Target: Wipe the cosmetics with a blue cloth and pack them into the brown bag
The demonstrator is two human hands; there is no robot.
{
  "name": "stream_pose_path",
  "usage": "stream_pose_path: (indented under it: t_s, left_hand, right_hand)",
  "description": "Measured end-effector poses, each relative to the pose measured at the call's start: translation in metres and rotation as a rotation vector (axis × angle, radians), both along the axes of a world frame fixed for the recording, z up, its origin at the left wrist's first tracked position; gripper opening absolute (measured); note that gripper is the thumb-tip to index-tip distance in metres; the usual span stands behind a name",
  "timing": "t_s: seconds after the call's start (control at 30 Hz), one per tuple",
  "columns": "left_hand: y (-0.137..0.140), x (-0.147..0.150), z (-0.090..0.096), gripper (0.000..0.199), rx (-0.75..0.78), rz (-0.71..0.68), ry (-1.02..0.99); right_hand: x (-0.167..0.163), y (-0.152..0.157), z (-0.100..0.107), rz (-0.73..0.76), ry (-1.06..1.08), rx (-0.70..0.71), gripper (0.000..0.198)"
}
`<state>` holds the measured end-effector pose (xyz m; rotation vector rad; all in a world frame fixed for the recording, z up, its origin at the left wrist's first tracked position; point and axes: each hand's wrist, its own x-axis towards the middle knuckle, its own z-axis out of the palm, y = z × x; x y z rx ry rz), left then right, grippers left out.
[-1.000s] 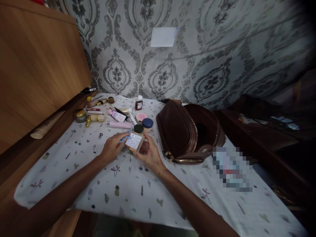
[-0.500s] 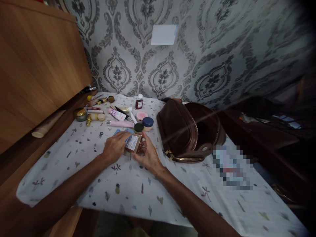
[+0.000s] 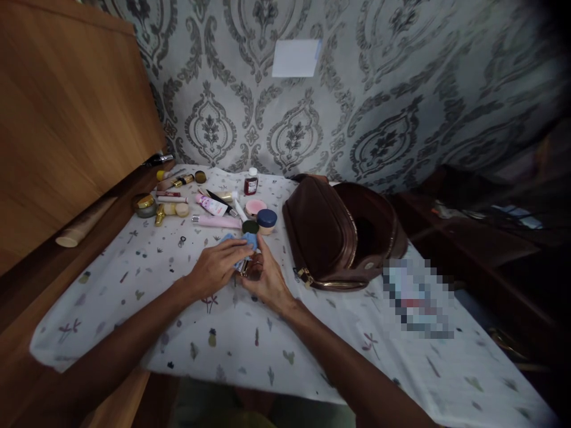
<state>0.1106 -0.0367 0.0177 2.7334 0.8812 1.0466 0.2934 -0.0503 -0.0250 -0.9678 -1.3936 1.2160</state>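
My right hand (image 3: 272, 282) grips a small square case (image 3: 242, 267) with a glittery silver face and gold edges, from its right side. Fingers of my left hand (image 3: 214, 267) are pressed together over a blue cloth (image 3: 250, 239), which lies across the case and covers most of its face. Just beyond the hands sit a dark green-lidded jar (image 3: 250, 227), a blue-lidded jar (image 3: 266, 222) and a pink compact (image 3: 256, 207). A long pink tube (image 3: 216, 222) lies to the left of these.
A brown leather bag (image 3: 319, 232) stands unzipped to the right. Behind the pink tube are a small red bottle (image 3: 251, 182), a floral tube (image 3: 211, 205) and several other cosmetics. A wooden cabinet (image 3: 75, 119) borders the left side, and a pixelated item (image 3: 417, 300) lies at right.
My left hand has moved right with the blue cloth, across the glittery face that showed before. My right hand keeps its hold on the case.
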Motion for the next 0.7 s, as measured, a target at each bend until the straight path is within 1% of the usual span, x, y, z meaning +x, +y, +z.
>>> stream_pose_path:
  t_s: [0.1,0.17,0.23,0.37,0.43,0.5,0.6,0.7]
  left_hand:
    - [0.000,-0.003,0.002,0.044,0.004,-0.082,0.009]
    - [-0.001,-0.004,0.004,0.039,-0.018,-0.121,0.016]
    - [-0.003,-0.006,0.008,0.037,-0.069,-0.131,0.045]
    - [-0.008,-0.010,0.020,0.031,-0.155,-0.139,0.092]
    - [-0.009,-0.011,0.023,0.031,-0.156,-0.150,0.070]
    - [-0.009,-0.012,0.021,0.031,-0.129,-0.151,0.047]
    - [-0.004,-0.014,0.011,0.034,-0.064,-0.089,0.047]
    - [0.004,-0.021,0.001,0.036,-0.038,0.037,0.042]
  right_hand:
    - [0.001,-0.001,0.007,-0.011,-0.105,0.022,0.111]
    - [0.001,-0.001,0.012,-0.009,-0.096,0.016,0.112]
    - [0.001,0.000,0.014,-0.009,-0.057,0.008,0.114]
    - [0.002,0.001,0.012,0.013,-0.030,0.009,0.120]
    - [0.002,0.002,0.009,0.024,-0.024,0.001,0.120]
    - [0.002,0.002,0.005,0.032,-0.020,-0.012,0.118]
    - [0.002,0.005,0.000,0.021,-0.047,0.013,0.111]
    - [0.002,0.007,-0.004,-0.001,-0.102,0.093,0.101]
